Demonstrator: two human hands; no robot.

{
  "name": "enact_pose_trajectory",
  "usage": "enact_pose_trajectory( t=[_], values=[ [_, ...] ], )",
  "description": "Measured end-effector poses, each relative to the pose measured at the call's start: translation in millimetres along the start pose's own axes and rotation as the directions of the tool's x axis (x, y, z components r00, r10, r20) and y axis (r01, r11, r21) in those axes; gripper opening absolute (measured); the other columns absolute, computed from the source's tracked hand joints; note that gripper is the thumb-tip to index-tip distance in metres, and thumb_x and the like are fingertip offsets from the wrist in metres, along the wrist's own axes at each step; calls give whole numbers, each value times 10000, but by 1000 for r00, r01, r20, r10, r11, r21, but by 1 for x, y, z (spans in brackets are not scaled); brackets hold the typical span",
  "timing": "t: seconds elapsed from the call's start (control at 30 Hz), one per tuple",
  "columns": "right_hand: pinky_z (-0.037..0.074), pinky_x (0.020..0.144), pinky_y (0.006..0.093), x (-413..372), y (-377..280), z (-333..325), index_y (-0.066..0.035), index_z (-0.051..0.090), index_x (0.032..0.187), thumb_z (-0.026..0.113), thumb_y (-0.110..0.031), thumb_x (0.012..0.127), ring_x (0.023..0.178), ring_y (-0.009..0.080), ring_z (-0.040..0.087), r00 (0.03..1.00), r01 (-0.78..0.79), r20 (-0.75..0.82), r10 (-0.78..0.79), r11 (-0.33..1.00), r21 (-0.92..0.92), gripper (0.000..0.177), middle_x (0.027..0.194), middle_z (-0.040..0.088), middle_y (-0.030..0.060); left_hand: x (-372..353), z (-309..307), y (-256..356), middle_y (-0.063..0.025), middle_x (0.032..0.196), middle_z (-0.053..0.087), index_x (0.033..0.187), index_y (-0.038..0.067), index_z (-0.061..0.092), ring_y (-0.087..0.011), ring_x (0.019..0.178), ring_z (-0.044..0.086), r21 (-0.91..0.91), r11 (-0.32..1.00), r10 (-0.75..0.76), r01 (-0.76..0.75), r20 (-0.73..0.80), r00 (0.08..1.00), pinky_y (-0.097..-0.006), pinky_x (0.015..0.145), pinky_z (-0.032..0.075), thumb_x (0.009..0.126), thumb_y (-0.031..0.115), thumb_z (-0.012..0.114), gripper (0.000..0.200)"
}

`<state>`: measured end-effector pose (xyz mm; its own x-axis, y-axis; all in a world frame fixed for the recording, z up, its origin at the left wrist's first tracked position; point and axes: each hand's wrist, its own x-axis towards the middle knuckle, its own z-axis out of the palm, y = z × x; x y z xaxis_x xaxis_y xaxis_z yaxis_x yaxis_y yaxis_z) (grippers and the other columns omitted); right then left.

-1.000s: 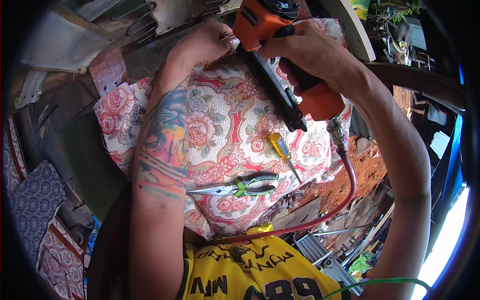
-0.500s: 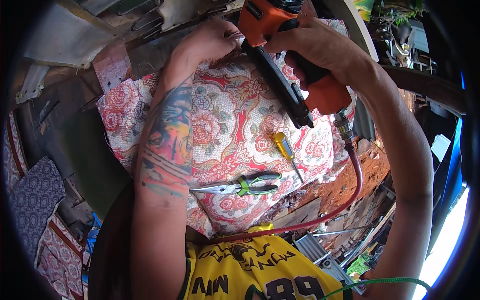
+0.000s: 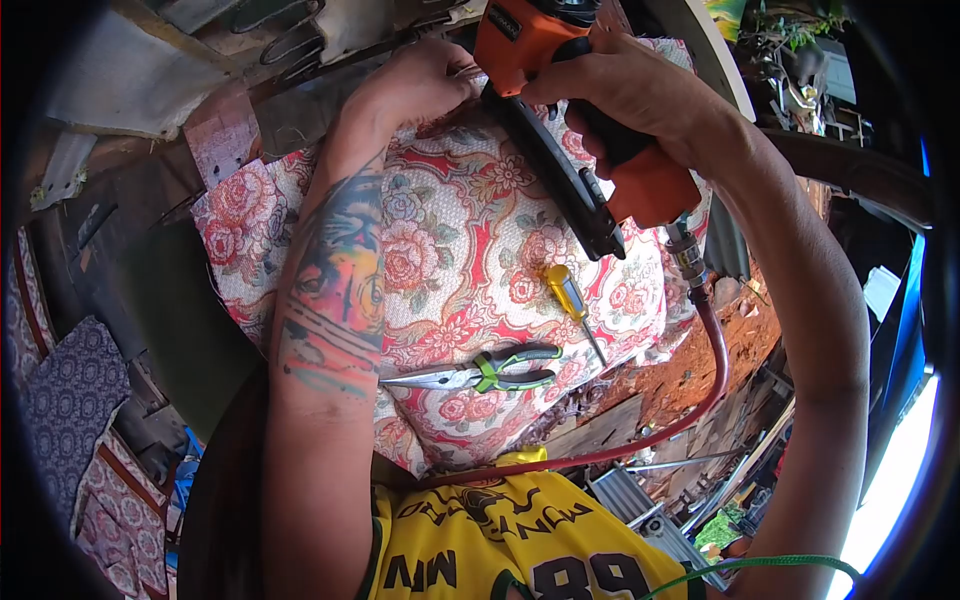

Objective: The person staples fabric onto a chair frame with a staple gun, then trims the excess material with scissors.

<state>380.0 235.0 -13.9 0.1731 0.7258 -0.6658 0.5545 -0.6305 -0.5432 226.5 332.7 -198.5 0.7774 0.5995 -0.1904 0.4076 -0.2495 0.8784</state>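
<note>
My right hand (image 3: pixel 645 95) is wrapped around the black-and-orange handle of a pneumatic staple gun (image 3: pixel 515 50). The gun's black magazine slants down across the floral upholstery fabric (image 3: pixel 440 240), and its nose points to the far edge near my left hand. My left hand (image 3: pixel 425 82) is closed at that far edge, its fingertips pinching the fabric beside the gun; part of the grip is hidden. On the fabric nearer my body lie a yellow-handled screwdriver (image 3: pixel 566 292) and green-and-black long-nose pliers (image 3: pixel 490 373), touched by neither hand.
A red air hose (image 3: pixel 715 375) runs from the gun's handle, curving past the right side to my lap. Springs and old padding (image 3: pixel 290 45) are at the far left. A wooden frame piece (image 3: pixel 715 60) rises at the upper right. Patterned fabric pieces (image 3: pixel 75 410) hang at the left.
Both hands keep their places and grips. The staple gun has shifted only very slightly; the screwdriver and pliers stay where they were.
</note>
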Motion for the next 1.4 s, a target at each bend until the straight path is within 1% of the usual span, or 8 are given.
enact_pose_trajectory(
  t=[0.1, 0.5, 0.6, 0.7, 0.77, 1.2, 1.27, 1.4],
  values=[
    [569, 470, 332, -3, 0, -1, -37, 682, 939, 749, -275, 823, 528, 144, 626, 1000, 16, 1, -16, 1000, 17, 273, 692, 627, 44, 1, 0, -2, -149, 869, 713, 1107, -22, 693, -237, 790, 657, -14, 1000, 20, -20, 22, 1000, -395, 765, 503, 912, 193, 694, 290],
    [535, 449, 276, -2, -1, 2, -38, 648, 1050, 784, -261, 862, 470, 108, 588, 1000, 23, 15, -24, 998, 50, 322, 638, 593, 27, 8, 3, -14, -181, 962, 725, 1164, 19, 708, -301, 910, 686, 76, 991, 117, -114, -43, 992, -416, 841, 513, 904, 210, 684, 323],
    [543, 453, 272, -2, 4, 4, -31, 654, 1021, 774, -270, 874, 470, 115, 599, 1000, 12, -3, -12, 998, 61, 305, 637, 596, 26, 5, -1, -5, -173, 981, 738, 1184, 31, 710, -287, 952, 698, 131, 991, 23, -28, 38, 999, -402, 861, 520, 904, 185, 686, 320],
    [556, 468, 275, 0, 3, 12, -27, 669, 991, 766, -304, 882, 481, 118, 606, 996, -92, 16, 91, 994, 55, 313, 653, 605, 26, 8, 5, -13, -151, 997, 750, 1184, 35, 713, -257, 932, 702, 21, 999, 46, -46, 20, 999, -392, 842, 527, 901, 153, 693, 307],
    [566, 475, 294, -3, 0, 18, -9, 672, 922, 750, -272, 863, 517, 140, 634, 997, -82, 24, 80, 992, 93, 281, 675, 631, 51, 9, 7, -17, -149, 807, 742, 1008, 8, 750, -230, 740, 709, 53, 992, 115, -112, -56, 992, -380, 704, 537, 900, 174, 686, 208],
    [491, 471, 268, -1, 1, 19, -68, 665, 792, 781, -400, 890, 509, 97, 585, 999, -30, 38, 28, 998, 47, 365, 638, 582, 0, 5, 5, -4, -110, 779, 733, 998, 5, 755, -182, 715, 684, -25, 995, 95, -97, -70, 993, -365, 674, 526, 884, 114, 661, 184],
    [488, 469, 272, -3, -1, 20, -67, 666, 791, 778, -401, 893, 508, 98, 585, 999, -45, 33, 43, 998, 44, 366, 639, 583, 0, 4, -1, 6, -101, 779, 731, 1004, 9, 757, -167, 708, 670, -62, 996, -61, 64, 52, 997, -353, 675, 522, 891, 126, 662, 187],
    [485, 470, 280, -4, -2, 22, -65, 672, 798, 772, -407, 899, 515, 99, 588, 998, -55, 9, 54, 998, 36, 370, 638, 583, -2, 3, 0, 1, -102, 777, 733, 998, 17, 764, -163, 691, 661, -83, 996, -11, 12, 5, 1000, -349, 664, 519, 894, 134, 667, 184]
  ],
)
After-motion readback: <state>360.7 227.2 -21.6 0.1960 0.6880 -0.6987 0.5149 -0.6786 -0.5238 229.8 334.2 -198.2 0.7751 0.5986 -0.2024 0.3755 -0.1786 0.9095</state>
